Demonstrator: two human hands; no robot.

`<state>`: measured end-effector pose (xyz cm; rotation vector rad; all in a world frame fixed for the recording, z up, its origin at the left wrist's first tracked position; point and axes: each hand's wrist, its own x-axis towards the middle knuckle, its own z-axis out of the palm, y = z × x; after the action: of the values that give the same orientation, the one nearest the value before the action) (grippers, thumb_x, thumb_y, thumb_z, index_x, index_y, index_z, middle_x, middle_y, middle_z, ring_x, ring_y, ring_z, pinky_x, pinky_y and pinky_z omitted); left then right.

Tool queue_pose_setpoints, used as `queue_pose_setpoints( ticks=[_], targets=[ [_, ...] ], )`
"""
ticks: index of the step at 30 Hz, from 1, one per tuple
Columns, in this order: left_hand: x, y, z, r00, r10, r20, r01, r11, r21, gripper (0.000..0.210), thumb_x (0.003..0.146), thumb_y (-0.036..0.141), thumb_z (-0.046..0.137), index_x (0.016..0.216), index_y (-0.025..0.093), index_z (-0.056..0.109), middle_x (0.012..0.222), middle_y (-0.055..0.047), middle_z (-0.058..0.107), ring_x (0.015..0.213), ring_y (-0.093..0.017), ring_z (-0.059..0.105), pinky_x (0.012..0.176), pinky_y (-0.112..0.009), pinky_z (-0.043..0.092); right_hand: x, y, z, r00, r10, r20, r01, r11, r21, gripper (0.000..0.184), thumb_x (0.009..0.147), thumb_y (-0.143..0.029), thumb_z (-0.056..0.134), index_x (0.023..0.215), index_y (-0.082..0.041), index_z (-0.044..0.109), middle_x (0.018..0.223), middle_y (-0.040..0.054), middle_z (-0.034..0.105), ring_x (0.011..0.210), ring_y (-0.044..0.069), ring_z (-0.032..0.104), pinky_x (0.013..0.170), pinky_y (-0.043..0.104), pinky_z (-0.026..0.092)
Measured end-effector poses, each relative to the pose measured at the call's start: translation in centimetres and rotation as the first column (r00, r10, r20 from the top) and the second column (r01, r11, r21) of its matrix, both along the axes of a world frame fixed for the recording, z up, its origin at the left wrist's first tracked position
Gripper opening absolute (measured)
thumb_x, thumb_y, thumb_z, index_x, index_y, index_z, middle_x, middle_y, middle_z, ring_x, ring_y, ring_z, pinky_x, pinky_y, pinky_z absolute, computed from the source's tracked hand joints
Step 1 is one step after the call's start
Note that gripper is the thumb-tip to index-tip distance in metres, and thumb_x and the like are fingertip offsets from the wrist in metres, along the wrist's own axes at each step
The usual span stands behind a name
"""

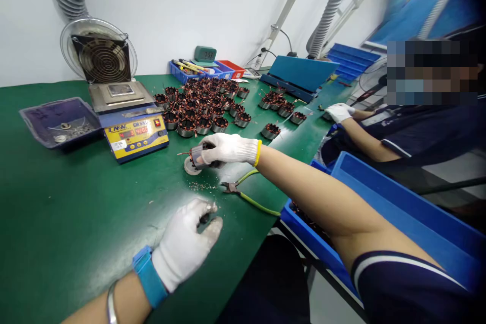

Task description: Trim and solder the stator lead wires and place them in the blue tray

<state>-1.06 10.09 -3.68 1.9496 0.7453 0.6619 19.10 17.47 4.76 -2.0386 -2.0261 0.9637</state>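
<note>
My right hand [230, 149], in a white glove, grips a motor stator [198, 157] with copper windings and holds it tilted. Just under the stator's lower end sits a small round pale disc [192, 166]; whether they touch is hard to tell. Closer to me, my left hand [186, 243] is gloved too, its thumb and curled fingers apart over the green table. A dark patch shows between them that I cannot make out. Green-handled cutting pliers [246, 193] lie with jaws spread beside my right hand, near scattered small bits [203, 187].
Many copper-wound stators [205, 104] stand behind my right hand. At left are a digital soldering station [136, 134], a fan [106, 58] and a purple tray [61, 124]. Blue bins [343, 172] flank the table at right, where a co-worker's gloved hands [339, 111] are busy.
</note>
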Motion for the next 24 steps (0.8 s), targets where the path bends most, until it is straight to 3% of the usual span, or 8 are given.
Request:
queue_pose_setpoints(
  ticks=[4, 7, 9, 12, 15, 19, 24],
  targets=[
    [0.0, -0.1, -0.4, 1.0, 0.029, -0.003, -0.029, 0.999, -0.039, 0.024, 0.08, 0.031, 0.05, 0.093, 0.016, 0.064, 0.09, -0.01, 0.065, 0.084, -0.025, 0.061, 0.078, -0.039, 0.047, -0.2, -1.4, 1.3, 1.0, 0.008, 0.003, -0.009, 0.994, 0.108, 0.046, 0.074, -0.053, 0.062, 0.106, -0.019, 0.063, 0.084, 0.0015, 0.068, 0.068, 0.013, 0.06, 0.056, 0.022, 0.041],
    [0.0, -0.2, -0.7, 0.999, 0.038, -0.007, -0.038, 0.999, -0.032, 0.032, 0.08, 0.032, 0.05, 0.102, 0.014, 0.063, 0.096, -0.011, 0.066, 0.087, -0.026, 0.061, 0.081, -0.042, 0.047, -1.0, -2.9, 2.1, 0.956, -0.064, 0.285, -0.045, 0.932, 0.361, 0.055, 0.072, -0.047, 0.066, 0.121, -0.025, 0.055, 0.1, 0.0033, 0.065, 0.085, 0.021, 0.061, 0.066, 0.027, 0.044],
    [0.0, -0.1, -0.8, 0.999, 0.027, -0.027, -0.027, 0.999, -0.016, 0.03, 0.08, 0.032, 0.049, 0.098, 0.014, 0.064, 0.096, -0.012, 0.066, 0.088, -0.026, 0.061, 0.082, -0.042, 0.046, -1.7, -3.5, 2.2, 0.851, -0.108, 0.514, -0.166, 0.873, 0.459, 0.056, 0.073, -0.047, 0.064, 0.124, -0.027, 0.051, 0.106, 0.0069, 0.06, 0.088, 0.026, 0.06, 0.068, 0.032, 0.045],
    [0.0, 0.0, -0.7, 0.999, 0.008, -0.044, -0.008, 1.0, -0.005, 0.027, 0.081, 0.034, 0.048, 0.093, 0.016, 0.064, 0.092, -0.011, 0.066, 0.086, -0.026, 0.06, 0.08, -0.042, 0.046, -2.8, -3.6, 1.6, 0.7, -0.05, 0.712, -0.349, 0.846, 0.403, 0.043, 0.08, -0.04, 0.056, 0.119, -0.024, 0.052, 0.105, 0.0109, 0.055, 0.086, 0.028, 0.057, 0.065, 0.035, 0.045],
    [0.0, 0.1, -0.5, 0.999, -0.017, -0.042, 0.017, 1.0, 0.005, 0.024, 0.083, 0.034, 0.047, 0.09, 0.017, 0.063, 0.087, -0.009, 0.065, 0.082, -0.024, 0.059, 0.077, -0.04, 0.046, -3.4, -3.2, 0.8, 0.625, -0.015, 0.781, -0.396, 0.856, 0.334, 0.034, 0.086, -0.028, 0.047, 0.119, -0.021, 0.05, 0.103, 0.0128, 0.052, 0.085, 0.028, 0.055, 0.063, 0.036, 0.045],
    [0.0, 0.2, -0.5, 0.997, -0.046, -0.064, 0.048, 0.999, 0.023, 0.022, 0.083, 0.032, 0.047, 0.088, 0.018, 0.062, 0.084, -0.008, 0.063, 0.079, -0.024, 0.058, 0.074, -0.038, 0.045, -3.5, -3.2, 0.2, 0.599, -0.039, 0.8, -0.355, 0.882, 0.309, 0.036, 0.088, -0.02, 0.038, 0.123, -0.021, 0.046, 0.106, 0.0135, 0.05, 0.085, 0.027, 0.054, 0.062, 0.036, 0.045],
    [0.2, 0.1, -0.6, 0.996, -0.018, -0.087, 0.02, 0.999, 0.026, 0.02, 0.081, 0.031, 0.049, 0.086, 0.018, 0.063, 0.086, -0.008, 0.064, 0.082, -0.025, 0.059, 0.076, -0.039, 0.044, -2.9, -2.4, 1.6, 0.632, -0.086, 0.77, -0.349, 0.856, 0.382, 0.043, 0.082, -0.036, 0.051, 0.122, -0.022, 0.046, 0.106, 0.013, 0.049, 0.087, 0.028, 0.053, 0.065, 0.038, 0.045]
  ],
)
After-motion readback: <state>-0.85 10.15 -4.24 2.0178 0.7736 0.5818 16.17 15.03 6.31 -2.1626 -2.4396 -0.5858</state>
